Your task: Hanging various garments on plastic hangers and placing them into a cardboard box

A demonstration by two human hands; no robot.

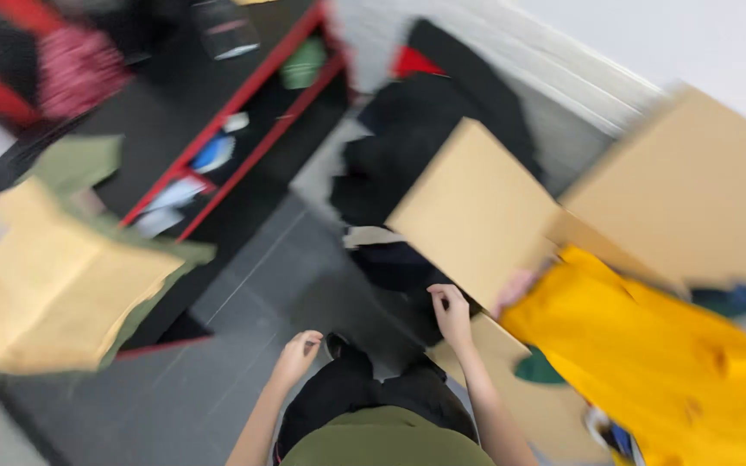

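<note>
Cardboard, plain brown, makes up the open box (477, 211) that stands at the person's right; one flap tilts up toward the camera and a second, larger panel (692, 190) rises behind it. The right hand (452, 312) is raised with the forearm angled up from the lower edge of the view, fingers loosely curled, just beside the lower edge of the flap; whether it touches the flap cannot be told through the blur. The left hand (297, 354) hangs lower over the grey floor (243, 293), fingers curled in toward the palm, holding nothing visible. A yellow garment (649, 354) spills from the box. To the left sits a black and red shelf (243, 112), with padded brown envelopes (53, 276) near it.
</note>
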